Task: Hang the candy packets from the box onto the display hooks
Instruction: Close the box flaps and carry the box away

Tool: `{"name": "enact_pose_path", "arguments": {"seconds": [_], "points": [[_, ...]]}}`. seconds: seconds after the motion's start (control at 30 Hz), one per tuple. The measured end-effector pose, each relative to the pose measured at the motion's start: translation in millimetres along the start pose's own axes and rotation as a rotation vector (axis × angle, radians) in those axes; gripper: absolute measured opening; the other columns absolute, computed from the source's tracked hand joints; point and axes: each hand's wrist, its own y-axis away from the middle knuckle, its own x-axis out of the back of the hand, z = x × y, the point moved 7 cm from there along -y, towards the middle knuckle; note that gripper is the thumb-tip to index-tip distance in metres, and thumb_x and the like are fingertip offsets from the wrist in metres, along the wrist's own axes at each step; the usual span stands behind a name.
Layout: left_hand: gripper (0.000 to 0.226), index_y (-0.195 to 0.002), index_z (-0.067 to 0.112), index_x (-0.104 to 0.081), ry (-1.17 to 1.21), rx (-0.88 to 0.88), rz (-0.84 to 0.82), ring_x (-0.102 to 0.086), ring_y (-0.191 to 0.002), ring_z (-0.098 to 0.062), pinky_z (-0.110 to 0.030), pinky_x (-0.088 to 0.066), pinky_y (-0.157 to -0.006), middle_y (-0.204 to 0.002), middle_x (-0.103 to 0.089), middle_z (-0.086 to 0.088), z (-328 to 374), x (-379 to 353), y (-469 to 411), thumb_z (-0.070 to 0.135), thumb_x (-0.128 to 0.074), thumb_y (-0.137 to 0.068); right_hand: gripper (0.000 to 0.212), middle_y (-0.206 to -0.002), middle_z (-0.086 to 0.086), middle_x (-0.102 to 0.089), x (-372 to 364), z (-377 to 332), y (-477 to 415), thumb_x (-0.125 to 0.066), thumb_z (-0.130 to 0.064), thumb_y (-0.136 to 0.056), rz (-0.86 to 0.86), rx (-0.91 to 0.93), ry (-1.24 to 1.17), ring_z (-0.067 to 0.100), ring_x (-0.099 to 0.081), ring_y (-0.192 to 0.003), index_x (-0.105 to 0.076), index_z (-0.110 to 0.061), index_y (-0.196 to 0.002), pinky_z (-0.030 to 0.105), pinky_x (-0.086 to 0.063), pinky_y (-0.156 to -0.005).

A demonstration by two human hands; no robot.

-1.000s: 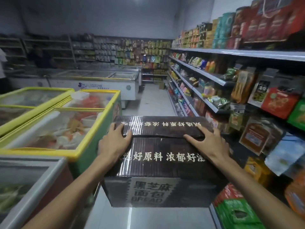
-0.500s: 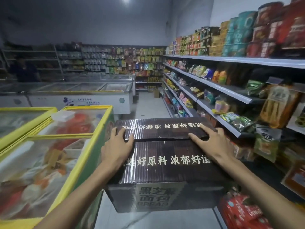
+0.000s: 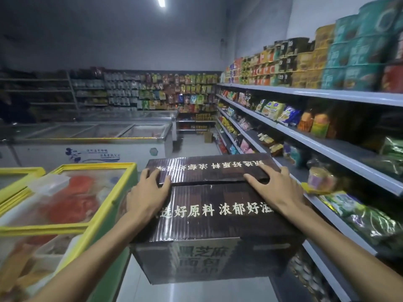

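Open floor (image 3: 194, 147) runs ahead between freezers (image 3: 96, 222) left and shelves (image 3: 322, 94) right; the box (image 3: 218, 227) blocks the near gap.

To your left stands a yellow-framed chest freezer (image 3: 91, 214), with white chest freezers (image 3: 98, 149) beyond it. On your right, shelving (image 3: 327, 95) carries snack bags (image 3: 272, 110), and instant-noodle tubs (image 3: 357, 55) line its top shelf.
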Motion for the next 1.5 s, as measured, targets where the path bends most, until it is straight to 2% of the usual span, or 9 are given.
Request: {"name": "enact_pose_path", "arguments": {"seconds": [0.23,0.33,0.57,0.67,0.87,1.1,1.23,1.5], "points": [[0.068,-0.152,0.031,-0.049,-0.015,0.037,0.053,-0.057,-0.134,-0.038,-0.051,-0.044,-0.108,-0.166,-0.035,0.002,-29.8,-69.7,-179.5,0.072,-0.039,-0.098,0.092,-0.162,0.011,-0.036,-94.1,-57.3,-192.1,-0.030,-0.100,-0.075,-0.008,0.050,0.000,0.040,-0.057,-0.133,-0.043,-0.051,-0.152,0.052,-0.049,-0.107],[0.067,-0.151,0.032,-0.050,-0.017,0.071,0.057,-0.057,-0.133,-0.039,-0.050,-0.044,-0.106,-0.165,-0.036,0.002,-52.3,-108.3,-262.7,0.072,-0.042,-0.097,0.091,-0.160,0.012,-0.039,-145.3,-86.8,-273.4,-0.033,-0.099,-0.077,-0.020,0.055,-0.004,0.040,-0.058,-0.131,-0.043,-0.050,-0.152,0.051,-0.049,-0.107],[0.072,-0.148,0.034,-0.051,-0.002,0.067,0.026,-0.062,-0.125,-0.041,-0.049,-0.050,-0.102,-0.162,-0.041,0.002,-71.6,-175.0,-461.5,0.077,-0.034,-0.093,0.087,-0.162,0.014,-0.038,-218.5,-148.1,-456.6,-0.038,-0.097,-0.080,-0.021,0.045,0.000,0.042,-0.052,-0.138,-0.045,-0.050,-0.152,0.053,-0.043,-0.110],[0.066,-0.148,0.034,-0.050,-0.011,0.065,0.020,-0.061,-0.125,-0.041,-0.050,-0.049,-0.100,-0.165,-0.037,0.004,-65.3,-202.7,-538.1,0.073,-0.036,-0.096,0.087,-0.161,0.014,-0.040,-247.6,-161.1,-531.5,-0.035,-0.098,-0.079,-0.020,0.033,-0.004,0.041,-0.053,-0.137,-0.043,-0.052,-0.153,0.053,-0.045,-0.110],[0.063,-0.151,0.029,-0.050,-0.031,0.044,-0.022,-0.058,-0.129,-0.043,-0.049,-0.046,-0.104,-0.165,-0.037,-0.001,-56.6,-292.8,-689.6,0.065,-0.041,-0.101,0.088,-0.159,0.014,-0.041,-331.7,-163.8,-682.6,-0.034,-0.097,-0.080,-0.046,-0.003,0.021,0.044,-0.054,-0.135,-0.042,-0.050,-0.154,0.054,-0.045,-0.108],[0.074,-0.144,0.031,-0.054,-0.027,-0.009,-0.051,-0.064,-0.118,-0.038,-0.051,-0.052,-0.100,-0.151,-0.047,0.001,-34.7,-415.9,-889.8,0.076,-0.030,-0.091,0.082,-0.154,0.016,-0.043,-415.6,-154.5,-878.4,-0.037,-0.092,-0.086,-0.058,-0.041,0.001,0.042,-0.053,-0.135,-0.041,-0.048,-0.155,0.051,-0.043,-0.109],[0.074,-0.145,0.030,-0.055,-0.016,-0.008,-0.024,-0.061,-0.124,-0.037,-0.051,-0.051,-0.100,-0.156,-0.045,0.002,-33.4,-457.3,-991.5,0.077,-0.033,-0.091,0.085,-0.153,0.017,-0.042,-452.5,-172.4,-986.0,-0.034,-0.092,-0.085,-0.068,-0.020,0.016,0.043,-0.058,-0.127,-0.039,-0.045,-0.156,0.051,-0.048,-0.103],[0.076,-0.147,0.026,-0.055,-0.011,-0.012,0.007,-0.060,-0.127,-0.035,-0.055,-0.052,-0.103,-0.156,-0.047,-0.001,-67.0,-556.1,-1186.2,0.077,-0.033,-0.094,0.086,-0.151,0.017,-0.041,-567.3,-224.0,-1188.2,-0.032,-0.092,-0.087,-0.096,0.011,0.060,0.043,-0.059,-0.126,-0.036,-0.043,-0.158,0.048,-0.049,-0.100]]}}
